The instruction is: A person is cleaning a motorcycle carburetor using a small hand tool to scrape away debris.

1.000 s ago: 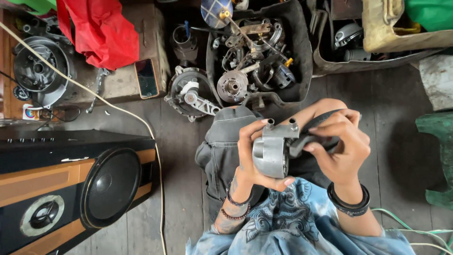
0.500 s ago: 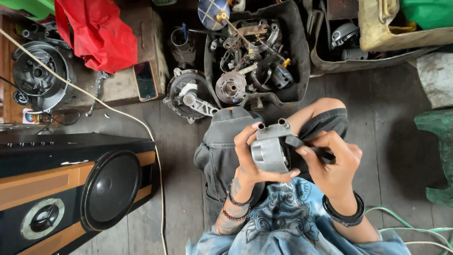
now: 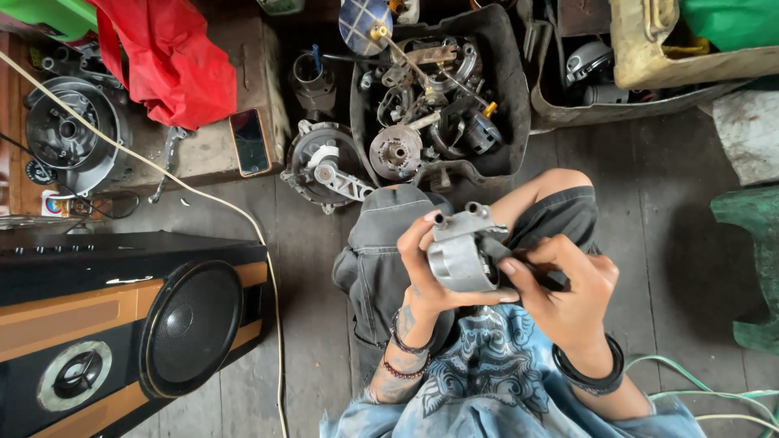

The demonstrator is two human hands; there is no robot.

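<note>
There, the left hand cupped the grey metal motor housing from below, fingers curled shut around its rim, over the lap. The right hand was closed on a dark tool at the housing's open side; its tip was hidden. Doing this well, I judged, meant keeping the housing braced and the tool square. Beyond the knees sat a black tub of engine parts, a round engine cover, a phone, and a speaker on the plank floor.

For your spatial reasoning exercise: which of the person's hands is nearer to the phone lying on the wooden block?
Left. The left hand grips the grey metal part on the side toward the phone; the right hand is beyond the part.
</note>
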